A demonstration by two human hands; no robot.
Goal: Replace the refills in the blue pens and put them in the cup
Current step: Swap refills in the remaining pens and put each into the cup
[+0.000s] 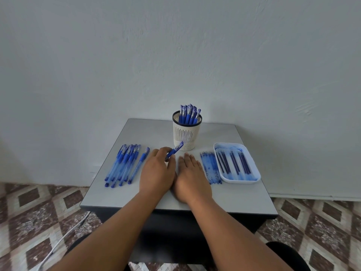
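Note:
My left hand (157,171) grips a blue pen (174,151) at mid-table; its capped end points up and right toward the cup. My right hand (190,174) lies flat on the table beside it, fingers straight, holding nothing. A white slotted cup (186,134) stands at the back centre with several blue pens (189,113) in it. Several more blue pens (125,165) lie in a row at the left. Light blue refills (211,167) lie on the table right of my right hand. A white tray (254,178) at the right holds several dark blue refills (234,162).
The small grey table (136,196) stands against a pale wall. Patterned floor tiles lie on both sides, and a white cable (64,237) runs over the floor at the left. A dark shape (287,255) sits at the lower right, below the table.

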